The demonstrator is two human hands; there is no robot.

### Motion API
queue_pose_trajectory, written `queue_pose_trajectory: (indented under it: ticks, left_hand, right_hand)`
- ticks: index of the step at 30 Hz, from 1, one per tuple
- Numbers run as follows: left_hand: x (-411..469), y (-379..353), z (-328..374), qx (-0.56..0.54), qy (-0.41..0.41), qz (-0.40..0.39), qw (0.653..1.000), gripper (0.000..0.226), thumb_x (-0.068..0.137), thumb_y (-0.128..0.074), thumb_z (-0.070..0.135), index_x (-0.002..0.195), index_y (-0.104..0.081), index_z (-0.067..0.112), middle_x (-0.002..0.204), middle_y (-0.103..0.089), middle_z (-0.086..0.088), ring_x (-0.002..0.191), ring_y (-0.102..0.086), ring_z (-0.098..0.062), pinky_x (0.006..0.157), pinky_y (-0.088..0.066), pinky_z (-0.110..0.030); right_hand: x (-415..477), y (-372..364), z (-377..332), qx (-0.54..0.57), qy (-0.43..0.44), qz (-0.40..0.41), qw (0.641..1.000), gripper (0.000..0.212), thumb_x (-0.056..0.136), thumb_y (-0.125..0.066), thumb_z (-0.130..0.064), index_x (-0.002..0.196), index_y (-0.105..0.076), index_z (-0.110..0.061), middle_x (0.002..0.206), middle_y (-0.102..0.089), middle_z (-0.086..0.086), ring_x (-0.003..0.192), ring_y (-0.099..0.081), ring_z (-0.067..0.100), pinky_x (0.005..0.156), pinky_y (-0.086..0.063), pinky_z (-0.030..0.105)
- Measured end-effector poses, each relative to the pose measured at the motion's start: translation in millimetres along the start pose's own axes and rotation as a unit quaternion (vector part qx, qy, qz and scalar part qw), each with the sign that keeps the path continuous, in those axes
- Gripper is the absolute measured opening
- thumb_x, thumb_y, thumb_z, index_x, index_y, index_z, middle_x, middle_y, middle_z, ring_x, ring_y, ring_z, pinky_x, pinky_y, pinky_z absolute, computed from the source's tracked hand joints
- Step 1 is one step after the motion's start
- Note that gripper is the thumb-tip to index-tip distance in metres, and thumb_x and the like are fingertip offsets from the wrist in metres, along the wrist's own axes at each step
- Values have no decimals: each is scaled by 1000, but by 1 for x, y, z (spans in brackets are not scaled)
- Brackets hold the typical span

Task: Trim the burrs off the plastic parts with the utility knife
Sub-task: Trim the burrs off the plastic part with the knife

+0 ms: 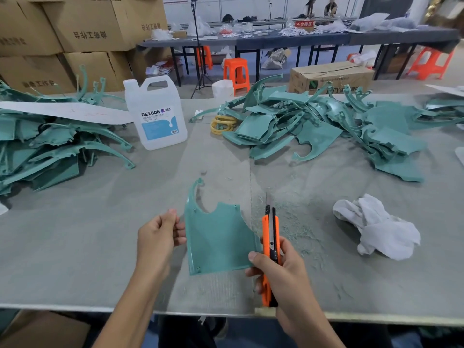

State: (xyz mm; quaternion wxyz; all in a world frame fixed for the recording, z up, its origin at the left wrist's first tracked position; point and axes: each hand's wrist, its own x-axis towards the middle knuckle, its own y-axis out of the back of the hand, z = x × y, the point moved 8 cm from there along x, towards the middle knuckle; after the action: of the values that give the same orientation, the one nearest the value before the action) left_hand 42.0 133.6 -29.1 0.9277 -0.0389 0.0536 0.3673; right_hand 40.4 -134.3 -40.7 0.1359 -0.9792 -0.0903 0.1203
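Observation:
A flat teal plastic part (218, 237) with a curved hook at its top is held above the grey table. My left hand (158, 237) pinches its left edge. My right hand (278, 268) grips an orange and black utility knife (270, 249), blade pointing away from me, and its thumb presses the part's lower right corner. The blade runs along the part's right edge. Two heaps of the same teal parts lie on the table, a left heap (50, 144) and a right heap (326, 129).
A translucent DEXCON jug (155, 114) stands mid-table. A crumpled white cloth (379, 227) lies to the right, with plastic shavings (296, 217) scattered near it. Yellow rings (222, 124) sit by the right heap. A white strip (65, 111) lies across the left heap. Cardboard boxes (75, 33) stand behind.

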Motion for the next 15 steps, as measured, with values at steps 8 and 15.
queue_pose_trajectory:
  ticks: [8, 15]
  left_hand:
    - [-6, 9, 11, 76, -29, -36, 996, 10, 99, -61, 28, 100, -63, 19, 102, -71, -11, 72, -66, -14, 65, -53, -34]
    - [-69, -22, 79, 271, -364, -162, 876, 62, 75, -78, 59, 131, -52, 50, 158, -29, 10, 147, -27, -11, 116, -27, -37]
  right_hand:
    - [8, 4, 4, 88, -79, -1, 993, 19, 89, -72, -10, 100, -56, -12, 70, -66, 15, 47, -50, 18, 38, -39, 23]
    - [15, -10, 0, 206, -137, -52, 968, 41, 73, -73, -12, 111, -58, -9, 70, -58, 8, 50, -50, 13, 33, -34, 19]
